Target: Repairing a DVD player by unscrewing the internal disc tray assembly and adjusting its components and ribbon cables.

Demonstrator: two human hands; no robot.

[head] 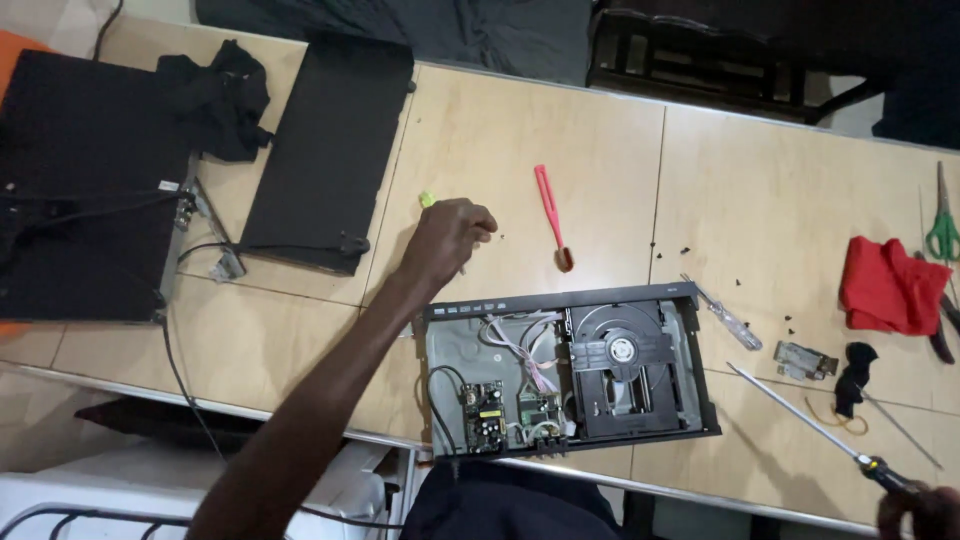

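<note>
Currently the left hand [447, 235] reaches out over the beige wooden desk [560, 130], just beyond the far left corner of the opened black disc player with its cover off [570, 372]. Its fingers are curled together around a small yellow-green piece [427, 200], seemingly a tool handle; only the tip shows, so what it is stays unclear. The right hand [925, 510] sits at the near right of the player, at the frame corner, fingers closed on the dark handle of a long thin-shafted screwdriver [805, 418], whose shaft points back toward the player's right edge and lies low over the desk.

The player lies flat with its circuit boards, white wiring and disc tray exposed upward, likely so the insides stay reachable. The flat black metal cover panel [328, 150] rests well to the far left of the player, out of the working area. A red plastic pry tool [551, 215] lies just beyond the player. Right of the player: a small clear-handled screwdriver [722, 314], a small metal bracket [803, 360], loose dark screws, a crumpled red cloth [890, 288] and green-handled scissors [941, 225]. Another black flat device [85, 190] sits far left with a black cloth [220, 95].
</note>
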